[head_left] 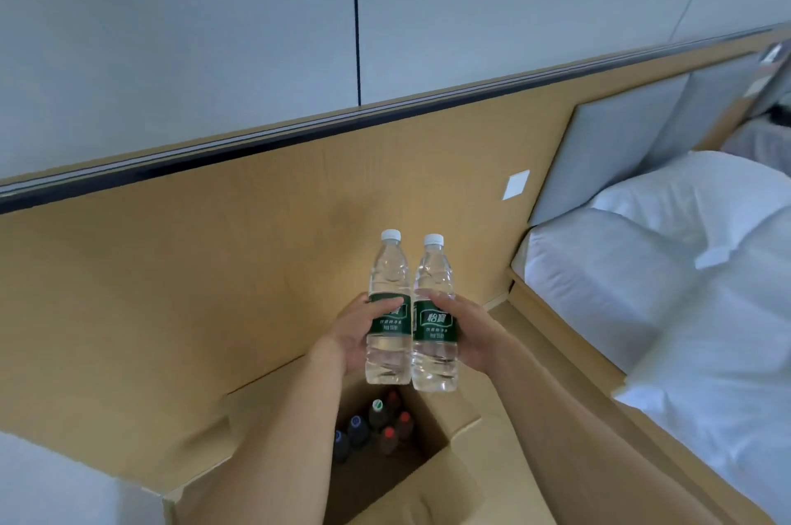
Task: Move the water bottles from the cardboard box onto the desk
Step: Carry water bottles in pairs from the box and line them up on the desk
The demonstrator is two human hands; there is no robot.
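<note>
Wood-panelled wall ahead, bed [667, 276] close at right. Left hand [357, 336] grips left water bottle [388, 310], right hand [464, 332] right water bottle [434, 319], touching, upright above open cardboard box [428, 477] holding capped bottles [376, 426].

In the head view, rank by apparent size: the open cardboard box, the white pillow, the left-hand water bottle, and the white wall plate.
1. White pillow
2. Open cardboard box, cut off at the frame's bottom, so its rank against the pillow is unsure
3. Left-hand water bottle
4. White wall plate
</note>
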